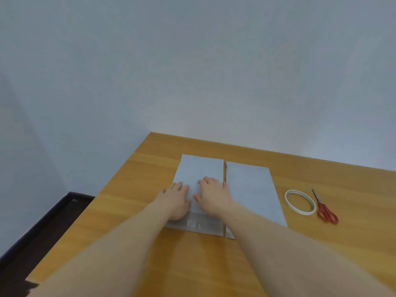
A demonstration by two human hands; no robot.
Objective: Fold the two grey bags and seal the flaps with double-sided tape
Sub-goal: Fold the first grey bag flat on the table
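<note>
At the far left we see a dark floor [49, 228] below the edge of the wooden surface [132, 211], with a pale wall [192, 71] rising behind it. Moving right, we find the left grey bag [200, 170] lying flat on the surface, its long side running away from us and a darker, shinier flap strip [195, 225] at its near end. Our left hand [174, 200] lies palm down on the left half of this bag, fingers straight and close together, pressing on it. Just beside it, our right hand [213, 195] also rests flat on the same bag, fingers stretched out and slightly spread, its outer edge reaching the bag's right border. A narrow gap of bare wood separates this bag from the right grey bag [255, 194], which lies parallel to it and is partly covered at its near corner by our right forearm. Further right, well apart from the bags, a roll of double-sided tape [300, 202] lies flat, and just beside it lie red-handled scissors [324, 207], blades pointing away from us.
</note>
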